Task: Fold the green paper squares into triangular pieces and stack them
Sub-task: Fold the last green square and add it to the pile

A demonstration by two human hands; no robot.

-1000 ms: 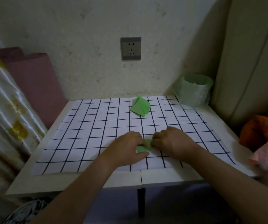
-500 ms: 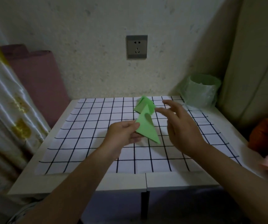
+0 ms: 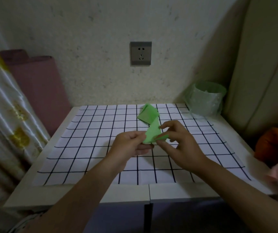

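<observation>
So rn your left hand [image 3: 131,146] is pinching the lower left corner of the green folded triangular paper piece [image 3: 152,132] btw thumb and fingers, and it's held up off the surface, not lying flat. Your right hand [image 3: 181,145] has it from the other side: forefinger tip on the right edge, thumb under the small flap at the bottom right, the rest of the fingers loosely curled. Both hands are narrow pinches, nothing wide open. The piece points up and away from you, with its tip overlapping the pile behind in the view. Can't tell if they actually touch, prob not.

That pile of green paper pieces [image 3: 147,113] sits at the far middle of the white cloth with black grid lines [image 3: 84,140], near the wall. The cloth covers most of the white table [image 3: 177,192].

Other stuff: a green plastic-lined tub [image 3: 205,101] on the far right corner of the table, a grey wall socket [image 3: 140,53] above, a rolled pink mat [image 3: 37,81] and a shiny patterned curtain [image 3: 2,105] on the left, and something orange [image 3: 272,143] on the right, too dim to ID.
</observation>
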